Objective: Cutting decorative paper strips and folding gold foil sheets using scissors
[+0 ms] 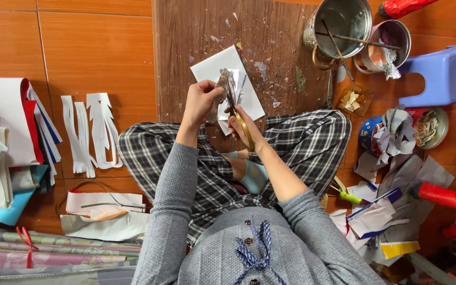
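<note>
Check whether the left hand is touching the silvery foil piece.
Touching. The head view shows the left hand with its fingers pinching the edge of the silvery foil piece above the white sheet.

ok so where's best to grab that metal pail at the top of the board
Probably by the looped side handle of the metal pail, coming from its left over the wooden board. Sticks lie across its open mouth, and a smaller tin crowds its right side.

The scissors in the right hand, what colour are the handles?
Yellow-gold handles on the scissors, held in the right hand; seen in the head view.

orange tiled floor [96, 47], worn wooden board [286, 37], blue plastic stool [444, 74]
</note>
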